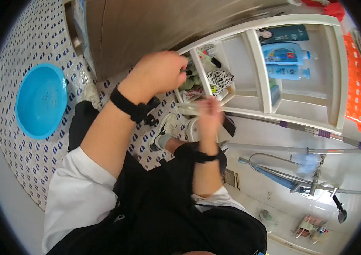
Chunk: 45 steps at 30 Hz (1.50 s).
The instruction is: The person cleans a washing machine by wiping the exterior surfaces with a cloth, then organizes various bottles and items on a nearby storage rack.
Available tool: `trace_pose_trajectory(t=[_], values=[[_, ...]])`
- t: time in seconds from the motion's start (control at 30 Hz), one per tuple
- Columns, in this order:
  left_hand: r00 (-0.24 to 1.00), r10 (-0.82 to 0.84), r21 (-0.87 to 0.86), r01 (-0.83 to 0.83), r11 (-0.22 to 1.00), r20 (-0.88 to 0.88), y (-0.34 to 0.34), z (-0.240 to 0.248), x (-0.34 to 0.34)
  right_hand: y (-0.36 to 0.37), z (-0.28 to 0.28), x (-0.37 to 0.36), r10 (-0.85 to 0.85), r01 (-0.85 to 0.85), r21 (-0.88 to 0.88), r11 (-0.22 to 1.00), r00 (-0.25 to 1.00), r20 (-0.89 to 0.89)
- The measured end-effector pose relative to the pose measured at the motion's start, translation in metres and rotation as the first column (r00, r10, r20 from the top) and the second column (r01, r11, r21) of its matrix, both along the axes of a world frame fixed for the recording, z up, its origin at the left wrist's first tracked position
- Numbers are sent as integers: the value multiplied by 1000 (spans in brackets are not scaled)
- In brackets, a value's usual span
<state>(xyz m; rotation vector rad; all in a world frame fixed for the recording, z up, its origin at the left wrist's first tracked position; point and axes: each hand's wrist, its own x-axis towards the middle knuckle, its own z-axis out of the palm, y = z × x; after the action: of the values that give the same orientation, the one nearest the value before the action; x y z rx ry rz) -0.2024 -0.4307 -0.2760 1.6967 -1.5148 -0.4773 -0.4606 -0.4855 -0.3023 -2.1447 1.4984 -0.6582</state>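
My left hand (160, 73) is beside the lowest part of a white shelf rack (255, 68). Its fingers are curled, and anything inside them is hidden from view. Past its fingertips lie some greenish things (194, 80) in the bottom compartment. My right hand (209, 112) hangs at the rack's near edge, smeared by motion, so its grip does not show. One tier up, a black-and-white patterned item (220, 80) sits close to it. A dark flat object (229, 126) shows just right of that hand; whether they touch is unclear. Black bands circle both wrists.
A blue basin (41, 101) stands on the patterned floor at left. Blue bottles (284, 53) occupy an upper tier, with an orange basket (356, 80) at the rack's top. Long poles (299, 127) and a shower hose and tap (314, 185) are at right. My shoe (164, 131) is below.
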Motion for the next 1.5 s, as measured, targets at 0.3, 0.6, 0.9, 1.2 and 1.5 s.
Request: trace_pose_trajectory(t=[0.3, 0.6, 0.9, 1.2, 1.5], values=[[991, 123, 107, -128, 986, 53, 22, -2, 32, 57, -211, -4, 44, -34, 603, 797, 999, -2], [983, 163, 85, -169, 982, 79, 29, 0, 42, 45, -200, 63, 255, -70, 373, 925, 842, -475], [990, 127, 127, -133, 983, 54, 29, 12, 43, 49, -255, 65, 414, -198, 382, 903, 640, -647], [995, 90, 141, -95, 985, 42, 13, 7, 34, 40, -163, 67, 458, -432, 160, 888, 794, -399], [998, -44, 134, 36, 990, 55, -21, -15, -4, 4, 39, 26, 325, -324, -361, 874, 944, -61]])
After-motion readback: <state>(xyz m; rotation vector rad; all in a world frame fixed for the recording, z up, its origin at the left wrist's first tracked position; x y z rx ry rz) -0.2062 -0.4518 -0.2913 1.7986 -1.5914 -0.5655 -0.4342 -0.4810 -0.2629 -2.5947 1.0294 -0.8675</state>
